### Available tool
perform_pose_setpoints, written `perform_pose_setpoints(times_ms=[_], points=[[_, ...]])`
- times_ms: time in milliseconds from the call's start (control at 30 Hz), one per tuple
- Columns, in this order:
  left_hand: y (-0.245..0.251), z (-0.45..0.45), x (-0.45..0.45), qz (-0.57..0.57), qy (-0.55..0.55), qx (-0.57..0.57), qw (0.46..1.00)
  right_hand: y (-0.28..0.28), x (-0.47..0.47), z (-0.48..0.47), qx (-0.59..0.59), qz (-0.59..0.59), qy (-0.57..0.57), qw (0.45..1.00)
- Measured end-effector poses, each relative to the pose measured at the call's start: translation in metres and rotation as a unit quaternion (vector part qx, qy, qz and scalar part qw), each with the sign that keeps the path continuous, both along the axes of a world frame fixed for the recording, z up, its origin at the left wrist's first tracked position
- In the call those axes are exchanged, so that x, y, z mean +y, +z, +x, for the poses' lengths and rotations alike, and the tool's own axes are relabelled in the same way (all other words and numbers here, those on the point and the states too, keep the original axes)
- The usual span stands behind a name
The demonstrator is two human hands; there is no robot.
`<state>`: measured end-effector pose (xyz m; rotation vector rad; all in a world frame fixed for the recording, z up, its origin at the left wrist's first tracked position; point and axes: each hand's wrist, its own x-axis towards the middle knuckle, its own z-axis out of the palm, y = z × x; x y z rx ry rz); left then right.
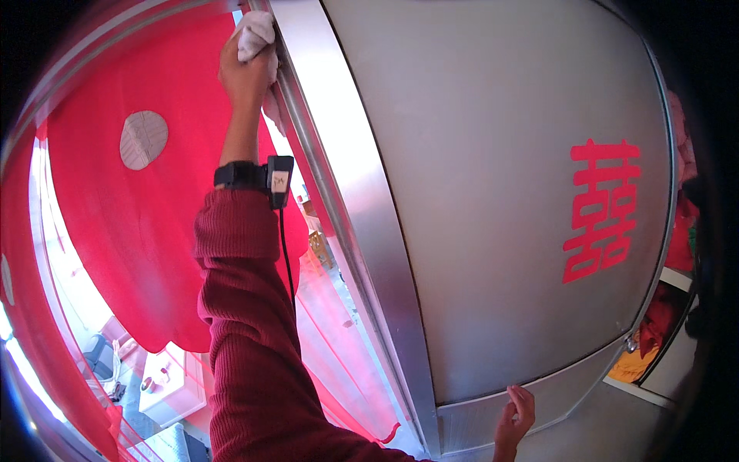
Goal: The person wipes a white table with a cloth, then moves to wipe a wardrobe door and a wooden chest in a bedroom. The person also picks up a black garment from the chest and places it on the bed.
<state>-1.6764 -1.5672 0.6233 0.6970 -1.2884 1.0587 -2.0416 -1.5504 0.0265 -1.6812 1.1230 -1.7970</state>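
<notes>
My left hand is raised at the upper left, closed around a folded white cloth. The cloth lies against the metal frame beside a grey door panel; part of it hangs below the hand. A black wrist strap with a small device and cable sits above the maroon ribbed sleeve. Low on the right, my right hand has slightly bent fingers and holds nothing, near the panel's lower rail. Whether it touches the rail cannot be told. A red double-happiness cutout is on the panel.
A red curtain with a pale oval patch hangs left of the frame, with sheer red fabric below. Beyond stand a white table and a grey seat. At the right edge, an open cabinet holds red and yellow fabric.
</notes>
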Motion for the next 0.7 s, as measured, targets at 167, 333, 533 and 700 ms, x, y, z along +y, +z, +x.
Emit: perform_pose_setpoints(times_ms=[167, 333, 533, 700], points=[[-0.041, 0.005, -0.002, -0.018, 0.015, -0.007, 1.0, -0.011, 0.007, -0.012, 0.022, -0.03, -0.017, 0.999], [-0.096, 0.007, 0.007, 0.019, -0.022, -0.006, 1.0, -0.027, 0.027, -0.039, 0.017, 0.028, -0.011, 0.999], [-0.183, 0.002, 0.016, 0.029, 0.001, -0.035, 0.999, -0.045, 0.057, -0.06, 0.047, 0.059, -0.016, 0.997], [-0.299, 0.004, 0.018, 0.083, 0.037, 0.02, 0.996, -0.047, 0.083, -0.069, 0.065, 0.036, -0.012, 0.997]])
